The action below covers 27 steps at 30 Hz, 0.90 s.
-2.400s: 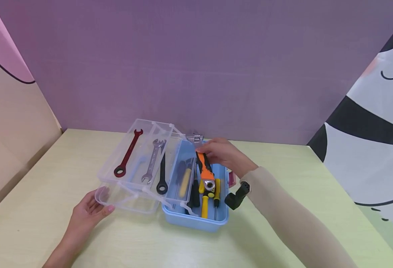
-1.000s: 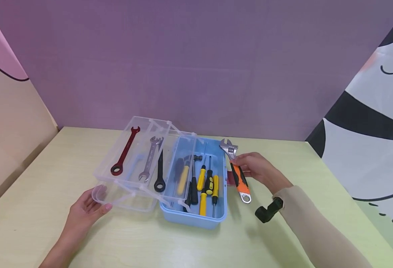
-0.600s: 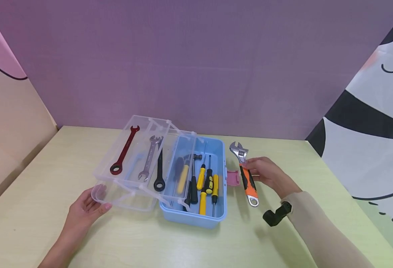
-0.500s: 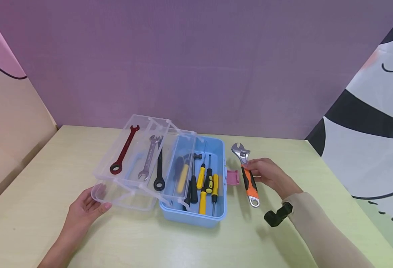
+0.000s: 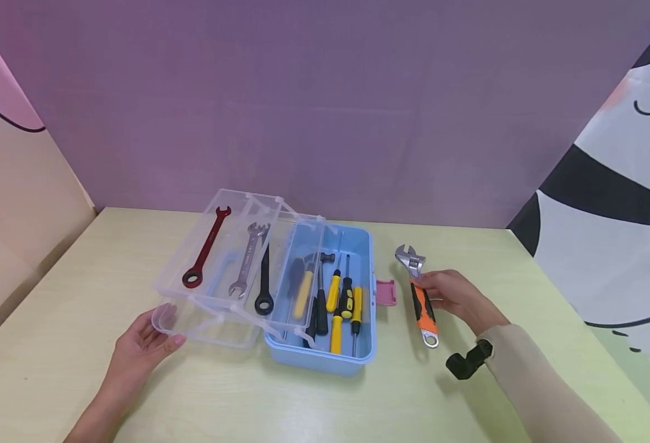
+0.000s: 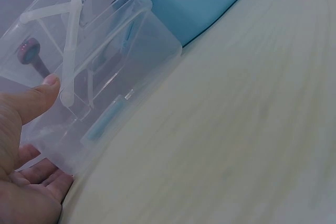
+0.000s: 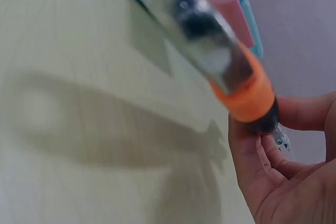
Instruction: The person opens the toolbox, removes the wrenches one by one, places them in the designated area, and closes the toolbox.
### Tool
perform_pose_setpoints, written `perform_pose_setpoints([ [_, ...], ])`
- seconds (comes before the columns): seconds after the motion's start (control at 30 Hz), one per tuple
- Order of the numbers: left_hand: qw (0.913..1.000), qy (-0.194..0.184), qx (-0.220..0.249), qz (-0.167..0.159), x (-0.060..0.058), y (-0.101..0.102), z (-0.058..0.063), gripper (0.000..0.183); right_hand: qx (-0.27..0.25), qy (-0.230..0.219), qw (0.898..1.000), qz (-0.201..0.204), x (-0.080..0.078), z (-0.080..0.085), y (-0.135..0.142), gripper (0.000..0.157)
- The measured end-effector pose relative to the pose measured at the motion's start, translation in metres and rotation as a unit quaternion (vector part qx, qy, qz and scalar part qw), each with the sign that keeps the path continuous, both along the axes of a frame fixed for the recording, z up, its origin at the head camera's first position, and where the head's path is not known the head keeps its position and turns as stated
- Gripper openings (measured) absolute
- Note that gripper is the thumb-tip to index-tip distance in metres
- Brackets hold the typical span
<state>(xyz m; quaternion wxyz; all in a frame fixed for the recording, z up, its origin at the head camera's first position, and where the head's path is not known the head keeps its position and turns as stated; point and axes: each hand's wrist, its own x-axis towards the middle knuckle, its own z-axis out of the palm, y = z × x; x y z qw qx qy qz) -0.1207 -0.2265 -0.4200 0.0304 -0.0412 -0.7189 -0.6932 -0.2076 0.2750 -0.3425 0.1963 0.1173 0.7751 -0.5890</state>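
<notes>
My right hand holds an adjustable wrench with an orange-and-black handle, above the table to the right of a light-blue toolbox. In the right wrist view the wrench's metal handle end looms close to the camera, and thumb and fingers pinch the grip. My left hand holds the near left corner of the toolbox's clear plastic lid, thumb on one side and fingers on the other. Clear trays fold out over the lid. They bear a red wrench, a silver wrench and a black wrench.
Inside the toolbox lie yellow-and-black screwdrivers, a small black hammer and other tools, partly behind a tray. A pink latch sticks out on the box's right. A purple backdrop rises behind the pale table.
My right hand has lifted the adjustable wrench out of the toolbox and carried it right, over the table, then slightly nearer. The left hand stays at the lid's corner.
</notes>
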Motion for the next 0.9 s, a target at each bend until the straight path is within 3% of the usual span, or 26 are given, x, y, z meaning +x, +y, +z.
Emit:
perform_pose_setpoints([
  [0.1,1.0,-0.007,-0.002,0.004,-0.001,0.0,0.0,0.062,0.002,-0.006,1.0,-0.002,0.0,-0.003,0.004,0.026],
  [0.37,1.0,-0.004,0.0,0.001,-0.001,0.0,0.0,0.062,0.05,-0.014,0.999,-0.01,0.004,-0.012,0.011,0.045],
  [0.9,1.0,0.0,-0.006,0.004,-0.001,0.0,0.001,0.062,0.111,-0.02,0.993,-0.017,0.004,-0.02,0.017,0.053],
])
